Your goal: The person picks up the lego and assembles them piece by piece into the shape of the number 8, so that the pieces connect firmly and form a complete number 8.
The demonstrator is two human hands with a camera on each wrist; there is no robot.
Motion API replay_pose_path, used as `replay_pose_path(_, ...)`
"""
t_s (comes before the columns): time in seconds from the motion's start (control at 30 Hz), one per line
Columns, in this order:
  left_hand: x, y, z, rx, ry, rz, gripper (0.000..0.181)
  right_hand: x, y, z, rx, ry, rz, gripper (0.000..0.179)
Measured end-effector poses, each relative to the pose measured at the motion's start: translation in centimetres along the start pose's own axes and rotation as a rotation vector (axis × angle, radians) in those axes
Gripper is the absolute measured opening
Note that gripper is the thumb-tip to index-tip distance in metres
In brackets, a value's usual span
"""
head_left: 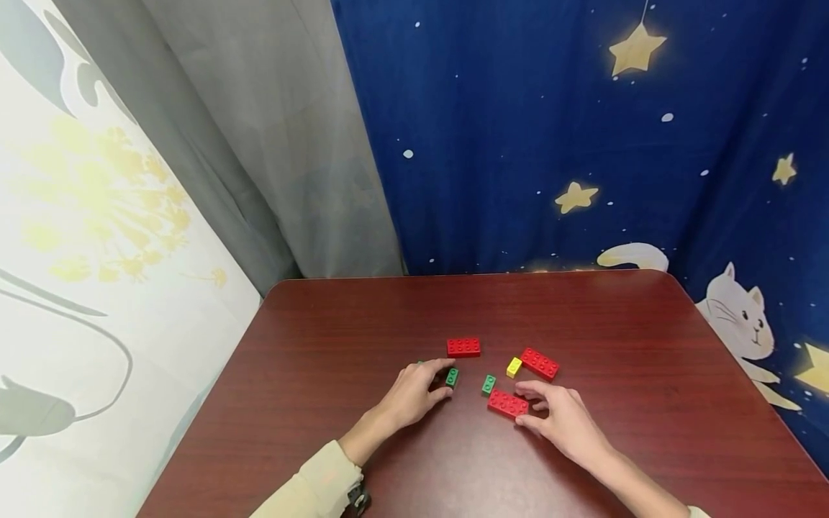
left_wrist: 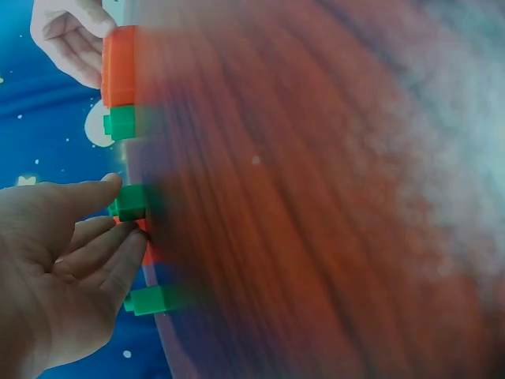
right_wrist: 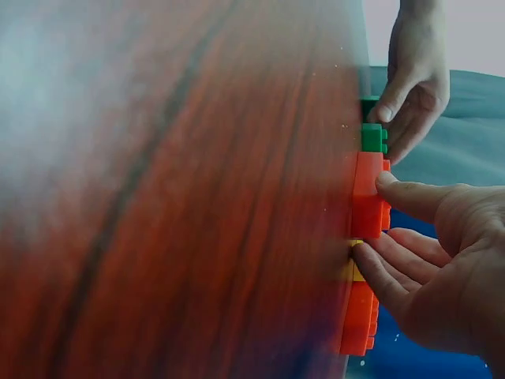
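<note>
My left hand [head_left: 409, 394] pinches a small green brick [head_left: 451, 378] between thumb and fingers, low on the table. Another green brick [left_wrist: 148, 301] lies beyond that hand, mostly hidden by it in the head view. My right hand [head_left: 565, 419] has thumb and fingers bent round the right end of a red brick [head_left: 507, 404]. In the right wrist view the thumb lies against this brick's side [right_wrist: 368, 193]. Beside its left end sits a separate green brick [head_left: 488, 385]. A yellow brick [head_left: 514, 367] touches or nearly touches a second red brick [head_left: 540, 364].
A third red brick [head_left: 463, 348] lies behind the left fingertips. The brown table [head_left: 363, 316] has rounded far corners. Behind it hang a grey curtain [head_left: 272, 144] and a blue starry curtain [head_left: 505, 129]. Both wrist views are partly blurred by the near tabletop.
</note>
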State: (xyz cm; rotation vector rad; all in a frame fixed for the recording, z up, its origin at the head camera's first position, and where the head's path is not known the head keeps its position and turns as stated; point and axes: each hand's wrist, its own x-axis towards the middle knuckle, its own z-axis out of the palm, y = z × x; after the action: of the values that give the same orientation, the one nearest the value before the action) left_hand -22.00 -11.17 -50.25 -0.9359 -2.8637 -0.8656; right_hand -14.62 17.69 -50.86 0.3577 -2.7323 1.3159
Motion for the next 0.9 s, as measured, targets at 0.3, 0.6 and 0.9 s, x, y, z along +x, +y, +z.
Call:
replay_pose_path(0.3, 0.5, -0.3, 0.5, -0.047, 0.027, -0.004, 0.037, 0.4, 0.0, 0.3, -0.067, 0.010, -0.044, 0.042)
replay_pose_path(0.6, 0.6, -0.1, 0.1, -0.052, 0.044, -0.009, 0.031, 1.0, -0.1, 0.7, -0.082, -0.010, -0.089, 0.039)
replay_pose_path(0.9, 0.6, 1.4, -0.8, -0.061, 0.046, 0.014, 0.036, 1.9, -0.5, 1.6, -0.071, -0.047, -0.127, 0.038)
